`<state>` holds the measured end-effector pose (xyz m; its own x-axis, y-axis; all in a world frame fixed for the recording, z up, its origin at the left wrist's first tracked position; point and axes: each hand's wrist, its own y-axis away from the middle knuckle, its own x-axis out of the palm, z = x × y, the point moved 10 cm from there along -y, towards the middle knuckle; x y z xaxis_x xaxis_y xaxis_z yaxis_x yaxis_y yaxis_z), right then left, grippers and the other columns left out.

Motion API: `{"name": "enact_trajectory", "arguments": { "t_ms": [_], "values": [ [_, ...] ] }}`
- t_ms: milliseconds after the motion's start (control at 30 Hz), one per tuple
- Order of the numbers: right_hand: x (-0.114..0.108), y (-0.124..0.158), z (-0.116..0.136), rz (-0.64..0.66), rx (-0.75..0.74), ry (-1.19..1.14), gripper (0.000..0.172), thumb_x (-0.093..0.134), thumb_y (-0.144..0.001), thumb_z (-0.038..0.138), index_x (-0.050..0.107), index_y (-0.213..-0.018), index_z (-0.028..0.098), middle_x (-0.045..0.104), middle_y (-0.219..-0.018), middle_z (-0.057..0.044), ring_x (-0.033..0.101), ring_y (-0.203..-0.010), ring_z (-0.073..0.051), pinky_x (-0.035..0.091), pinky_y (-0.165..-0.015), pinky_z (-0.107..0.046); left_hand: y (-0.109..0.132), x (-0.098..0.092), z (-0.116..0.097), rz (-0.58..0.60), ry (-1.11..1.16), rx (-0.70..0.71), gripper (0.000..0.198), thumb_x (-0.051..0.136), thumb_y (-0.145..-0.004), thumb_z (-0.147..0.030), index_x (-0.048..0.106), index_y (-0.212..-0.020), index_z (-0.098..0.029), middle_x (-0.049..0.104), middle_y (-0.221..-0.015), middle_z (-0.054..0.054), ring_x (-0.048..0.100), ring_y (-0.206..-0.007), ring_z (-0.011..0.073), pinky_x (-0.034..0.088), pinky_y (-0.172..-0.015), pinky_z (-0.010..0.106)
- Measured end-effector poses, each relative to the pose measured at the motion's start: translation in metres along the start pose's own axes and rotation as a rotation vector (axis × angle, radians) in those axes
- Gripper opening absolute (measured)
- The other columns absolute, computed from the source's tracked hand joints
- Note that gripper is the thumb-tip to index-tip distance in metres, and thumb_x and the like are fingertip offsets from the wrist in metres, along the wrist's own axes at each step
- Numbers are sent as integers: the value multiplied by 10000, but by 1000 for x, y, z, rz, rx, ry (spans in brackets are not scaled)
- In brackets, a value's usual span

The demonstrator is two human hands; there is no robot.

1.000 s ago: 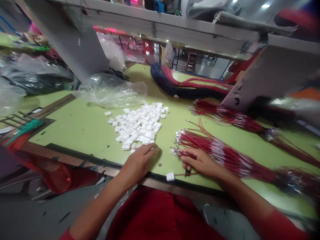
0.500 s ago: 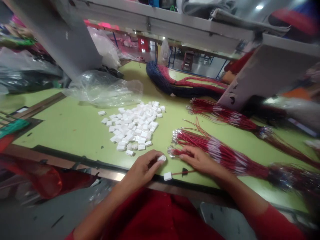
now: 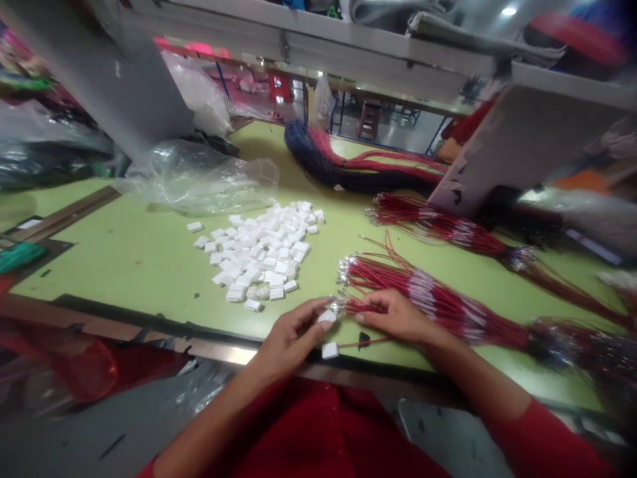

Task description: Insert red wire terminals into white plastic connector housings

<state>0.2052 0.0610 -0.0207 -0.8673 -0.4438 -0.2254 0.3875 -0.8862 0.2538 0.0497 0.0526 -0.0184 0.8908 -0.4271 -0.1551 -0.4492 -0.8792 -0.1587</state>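
Note:
My left hand [image 3: 291, 332] pinches a small white plastic connector [image 3: 327, 317] just above the near edge of the green table [image 3: 149, 259]. My right hand [image 3: 398, 317] is closed on a red wire [image 3: 355, 307] drawn from the nearest bundle of red wires [image 3: 448, 305], and its metal tip meets the connector. A second white connector [image 3: 329, 350] with a red wire attached lies on the table under my hands. A heap of white connectors [image 3: 263, 249] lies to the left of the hands.
More red wire bundles [image 3: 438, 226] lie to the right, and a dark blue and red bundle [image 3: 343, 166] at the back. A crumpled clear plastic bag [image 3: 194, 176] sits behind the heap. A grey shelf [image 3: 323, 46] on slanted supports hangs over the table.
My left hand left the heap with one white connector and carried it right to the wire tip. My right hand stayed at the bundle's end and closed on one wire.

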Motion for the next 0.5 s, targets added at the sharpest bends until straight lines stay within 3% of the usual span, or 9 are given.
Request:
{"name": "enact_trajectory", "arguments": {
  "t_ms": [133, 267, 500],
  "values": [
    [-6, 0, -2, -67, -23, -131, 412, 796, -707, 453, 502, -653, 169, 458, -589, 66, 390, -521, -68, 287, -503, -204, 3, 4, 14, 1, 229, -169, 246, 632, -899, -354, 640, -1086, -195, 665, -785, 36, 596, -644, 140, 526, -593, 267],
    [1, 1, -6, -3, -4, -174, 448, 828, -662, 468, 493, -643, 171, 448, -568, 73, 400, -505, -66, 296, -483, -194, 3, 11, 19, 27, 371, -313, 314, 689, -867, -376, 672, -1105, -172, 645, -777, 18, 556, -624, 106, 493, -625, 248],
    [4, 1, 0, 29, 0, -150, 398, 842, -634, 422, 547, -653, 155, 526, -611, 48, 453, -545, -76, 347, -517, -196, 4, 18, 27, 42, 507, -360, 267, 663, -896, -384, 705, -1065, -181, 628, -780, 8, 521, -581, 77, 450, -600, 225]
  ]
}}
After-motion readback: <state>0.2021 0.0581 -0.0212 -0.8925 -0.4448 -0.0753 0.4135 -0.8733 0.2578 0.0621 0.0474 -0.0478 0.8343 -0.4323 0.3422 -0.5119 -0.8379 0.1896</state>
